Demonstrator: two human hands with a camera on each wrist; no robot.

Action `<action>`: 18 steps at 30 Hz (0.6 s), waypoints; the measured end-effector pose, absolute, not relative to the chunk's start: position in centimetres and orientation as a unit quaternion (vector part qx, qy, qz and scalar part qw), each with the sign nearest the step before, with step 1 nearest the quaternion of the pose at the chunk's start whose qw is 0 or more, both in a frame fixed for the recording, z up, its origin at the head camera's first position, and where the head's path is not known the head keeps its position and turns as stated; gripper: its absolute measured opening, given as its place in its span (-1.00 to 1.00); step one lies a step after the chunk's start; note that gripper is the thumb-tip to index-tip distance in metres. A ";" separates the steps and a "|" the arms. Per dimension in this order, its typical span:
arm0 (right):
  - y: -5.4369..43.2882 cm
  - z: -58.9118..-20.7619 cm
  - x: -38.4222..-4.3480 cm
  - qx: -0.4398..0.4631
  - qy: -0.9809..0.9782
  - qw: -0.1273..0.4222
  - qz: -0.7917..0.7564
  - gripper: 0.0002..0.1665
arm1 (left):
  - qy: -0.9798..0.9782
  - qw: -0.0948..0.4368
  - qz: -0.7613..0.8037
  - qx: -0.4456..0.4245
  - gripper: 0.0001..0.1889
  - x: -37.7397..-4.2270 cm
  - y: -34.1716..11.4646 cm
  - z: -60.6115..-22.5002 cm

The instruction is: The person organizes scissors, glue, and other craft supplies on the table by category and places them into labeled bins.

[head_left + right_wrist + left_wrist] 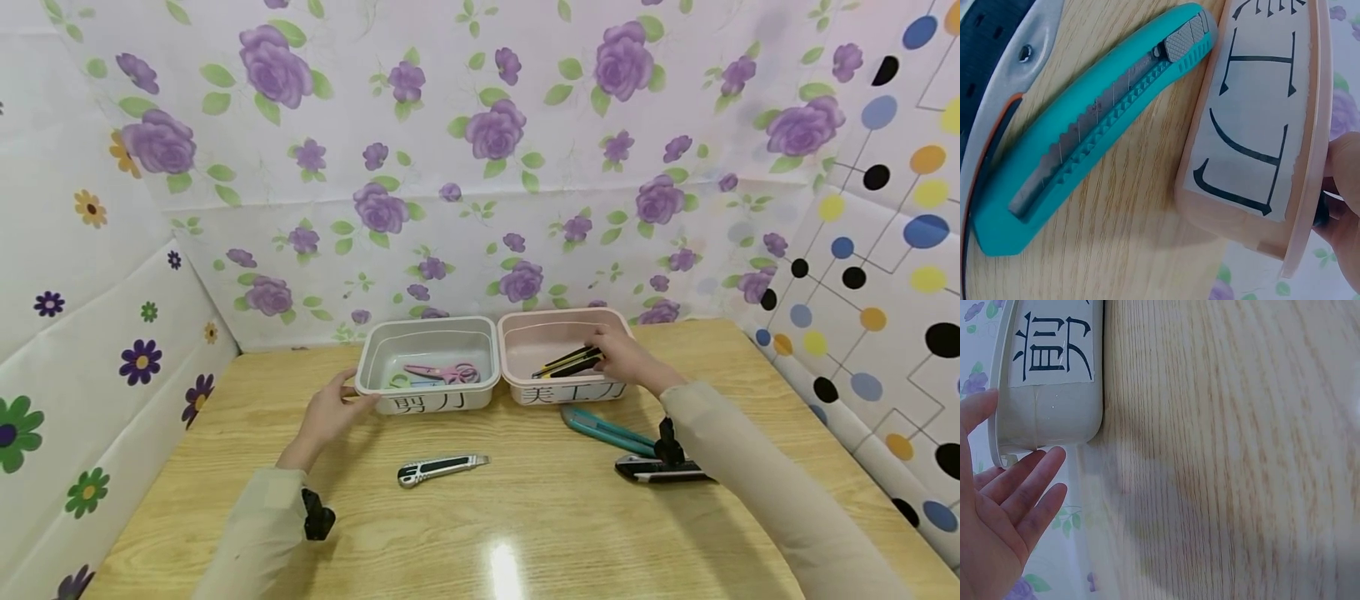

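Observation:
My left hand (330,415) holds the left front corner of a light grey bin (489,390), thumb (980,407) on the front rim and fingers at the side wall. Pink-handled scissors (450,372) and green-handled scissors (400,381) lie inside that bin. Over the right side of the pink bin (510,367), my right hand (624,357) reaches in and pinches a black-handled box cutter (581,367). A black-and-yellow box cutter (567,358) lies beside it in the bin. The right wrist view shows only a dark bit of the held thing (1321,209) between my fingers; the rim hides the rest.
A silver-and-black box cutter (442,469) lies on the wooden table (480,533) in front of the grey bin. A teal box cutter (603,429) and a black-and-silver one (645,468) lie under my right forearm. A flowered cloth (450,167) hangs behind the bins.

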State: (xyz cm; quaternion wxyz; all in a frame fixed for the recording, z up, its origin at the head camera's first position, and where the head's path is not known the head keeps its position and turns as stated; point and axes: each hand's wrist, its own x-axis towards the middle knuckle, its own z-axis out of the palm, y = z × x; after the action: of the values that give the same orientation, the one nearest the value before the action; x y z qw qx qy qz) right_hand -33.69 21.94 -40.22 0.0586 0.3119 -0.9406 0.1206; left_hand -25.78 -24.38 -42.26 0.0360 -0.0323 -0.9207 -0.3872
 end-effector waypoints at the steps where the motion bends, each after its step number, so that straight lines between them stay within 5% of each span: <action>1: 21.9 -40.2 -33.7 0.311 -0.941 0.057 0.124 -0.56 | -0.920 0.036 -0.388 -0.033 -0.26 -25.8 -24.4 -42.2; 18: 21.8 -40.5 -34.0 0.297 -0.939 0.050 0.167 -0.57 | -0.920 0.035 -0.389 -0.038 -0.28 -25.7 -24.3 -42.0</action>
State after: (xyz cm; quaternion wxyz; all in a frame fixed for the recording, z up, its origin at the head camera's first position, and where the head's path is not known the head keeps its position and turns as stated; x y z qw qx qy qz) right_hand -33.98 21.83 -40.51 0.0496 0.2966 -0.9390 0.1668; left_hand -25.71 -24.31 -42.04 0.0348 -0.0384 -0.9198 -0.3889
